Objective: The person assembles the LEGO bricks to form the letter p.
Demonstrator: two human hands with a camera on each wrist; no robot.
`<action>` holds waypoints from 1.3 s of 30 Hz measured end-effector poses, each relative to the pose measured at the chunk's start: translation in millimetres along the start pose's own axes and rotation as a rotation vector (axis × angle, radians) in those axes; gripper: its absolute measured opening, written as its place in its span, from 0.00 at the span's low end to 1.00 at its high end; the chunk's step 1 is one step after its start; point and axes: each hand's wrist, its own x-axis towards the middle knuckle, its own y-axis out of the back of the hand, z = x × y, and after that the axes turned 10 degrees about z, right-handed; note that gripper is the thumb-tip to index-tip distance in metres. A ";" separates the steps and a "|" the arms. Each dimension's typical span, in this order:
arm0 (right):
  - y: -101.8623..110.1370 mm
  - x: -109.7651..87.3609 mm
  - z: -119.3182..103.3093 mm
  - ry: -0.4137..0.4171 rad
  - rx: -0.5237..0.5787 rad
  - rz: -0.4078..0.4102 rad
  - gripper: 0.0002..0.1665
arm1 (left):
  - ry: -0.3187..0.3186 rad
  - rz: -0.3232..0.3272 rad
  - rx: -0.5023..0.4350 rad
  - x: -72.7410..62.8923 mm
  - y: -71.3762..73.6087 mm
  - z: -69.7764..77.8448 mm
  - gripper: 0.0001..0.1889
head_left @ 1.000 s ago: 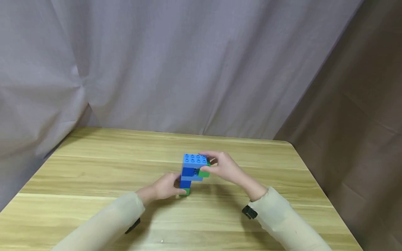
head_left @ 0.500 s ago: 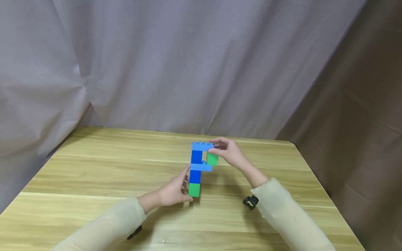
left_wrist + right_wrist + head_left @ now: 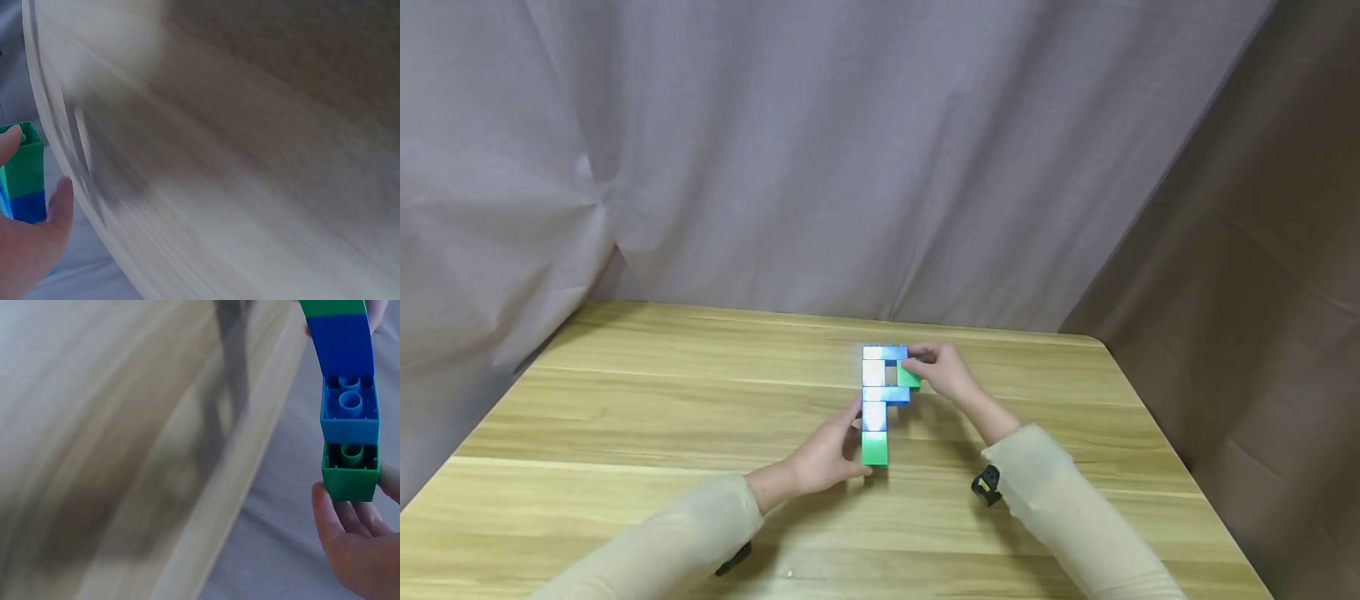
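Note:
A P-shaped stack of toy building blocks (image 3: 874, 417) is raised, its front face turned up and shining with glare. It joins dark blue blocks, longer light blue blocks and a green block (image 3: 875, 448) at the lower end. My left hand (image 3: 820, 458) holds the lower part from the left, thumb near the green end; in the left wrist view that hand (image 3: 28, 250) borders the green and blue blocks. My right hand (image 3: 951, 375) pinches another green block (image 3: 910, 374) between the right ends of the light blue blocks. Whether that block is attached, I cannot tell.
The wooden table (image 3: 625, 400) spreads under both hands, with their shadows on it. A grey curtain (image 3: 820, 167) hangs behind its far edge, and a darker curtain (image 3: 1247, 292) lines the right side. A tiny white speck (image 3: 790, 573) lies near the front.
The stack has tipped back from its upright pose, so its front now faces up and catches the light. Both hands have shifted slightly right with it, still holding the blocks.

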 end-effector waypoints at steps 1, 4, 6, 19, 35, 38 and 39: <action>-1.7 -0.5 1.2 -0.004 -0.004 -0.010 0.23 | 0.003 0.006 0.016 0.2 0.1 -0.8 0.54; -7.0 -1.7 4.4 -0.005 -0.025 -0.021 0.23 | 0.031 0.007 0.054 1.0 0.2 -2.8 0.52; -10.5 -1.8 6.5 -0.007 -0.023 -0.025 0.24 | 0.049 0.001 0.068 1.3 0.3 -3.5 0.52; -27.3 0.9 18.3 -0.012 -0.065 -0.063 0.25 | 0.115 -0.034 0.082 2.7 -2.1 -10.3 0.53; -37.4 -2.2 36.1 -0.016 -0.161 -0.102 0.24 | 0.100 -0.111 0.042 0.6 -4.3 -9.4 0.44; -36.7 -4.0 38.4 -0.034 -0.169 -0.097 0.24 | 0.100 -0.123 0.031 0.9 -5.7 -8.2 0.44; -36.5 -4.4 38.8 -0.042 -0.168 -0.094 0.24 | 0.100 -0.126 0.030 1.2 -6.1 -7.9 0.44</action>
